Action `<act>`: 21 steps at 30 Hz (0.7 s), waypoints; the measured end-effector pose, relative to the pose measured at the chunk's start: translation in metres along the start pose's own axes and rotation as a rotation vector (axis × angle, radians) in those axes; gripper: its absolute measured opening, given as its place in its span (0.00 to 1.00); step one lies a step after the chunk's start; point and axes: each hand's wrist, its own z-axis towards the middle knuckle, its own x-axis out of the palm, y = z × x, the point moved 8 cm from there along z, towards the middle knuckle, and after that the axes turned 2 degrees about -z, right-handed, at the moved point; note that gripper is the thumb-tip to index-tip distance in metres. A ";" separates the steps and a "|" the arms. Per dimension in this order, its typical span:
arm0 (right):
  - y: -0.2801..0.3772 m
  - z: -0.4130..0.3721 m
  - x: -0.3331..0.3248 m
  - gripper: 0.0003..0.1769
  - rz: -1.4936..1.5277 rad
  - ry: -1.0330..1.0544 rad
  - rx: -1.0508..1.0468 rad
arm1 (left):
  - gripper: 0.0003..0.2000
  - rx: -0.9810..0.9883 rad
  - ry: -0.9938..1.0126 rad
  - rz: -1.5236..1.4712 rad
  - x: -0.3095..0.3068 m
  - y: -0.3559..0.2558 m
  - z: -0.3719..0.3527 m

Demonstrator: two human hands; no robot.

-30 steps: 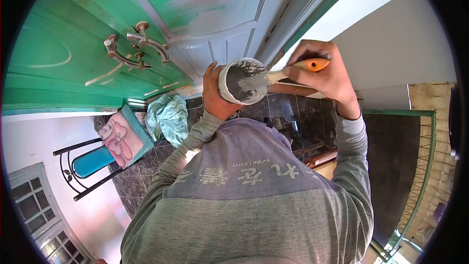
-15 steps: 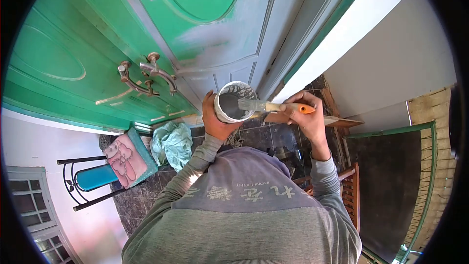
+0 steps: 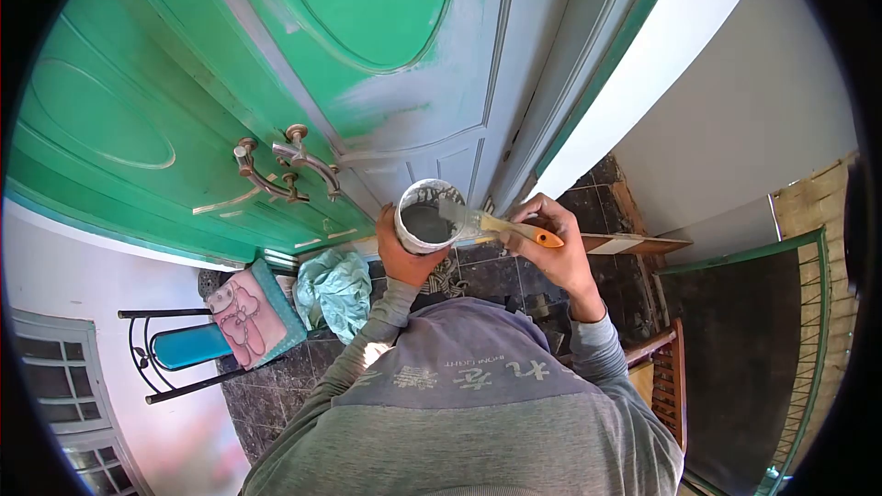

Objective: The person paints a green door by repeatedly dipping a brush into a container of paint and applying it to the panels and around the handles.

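Note:
My left hand [image 3: 404,257] is wrapped round a white paint pot [image 3: 429,245], which holds grey paint [image 3: 424,223]. Between the fingers of my right hand [image 3: 558,253] is a paintbrush [image 3: 501,224] with a pale handle and an orange end. Its grey-coated bristles reach over the pot's rim, above the paint. Beyond both hands stands a green door [image 3: 367,0], its right side and lower part coated grey, with patchy grey along the edge of the oval panel.
Metal door handles [image 3: 308,165] stick out left of the pot. On the dark tiled floor [image 3: 262,404] are a crumpled light-green cloth [image 3: 333,292] and a chair [image 3: 188,349] with a pink cushion [image 3: 246,317]. A wooden slatted piece of furniture [image 3: 669,386] stands to the right.
The pot and both hands appear lower in view, as do the door and chair. The brush has shifted left and now slants more, its handle end lower.

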 end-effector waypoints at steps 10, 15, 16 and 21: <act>0.020 0.006 -0.004 0.13 -0.237 -0.001 -0.133 | 0.56 -0.092 0.018 -0.043 0.006 0.010 -0.004; 0.034 0.004 -0.005 0.13 -0.230 -0.086 -0.121 | 0.53 0.013 0.004 0.018 0.004 -0.010 0.007; 0.035 0.004 -0.006 0.13 -0.266 -0.084 -0.133 | 0.53 0.011 0.006 0.009 0.005 -0.011 0.008; 0.028 0.005 -0.013 0.07 -0.280 -0.149 -0.189 | 0.53 0.033 0.006 0.007 0.005 -0.013 0.012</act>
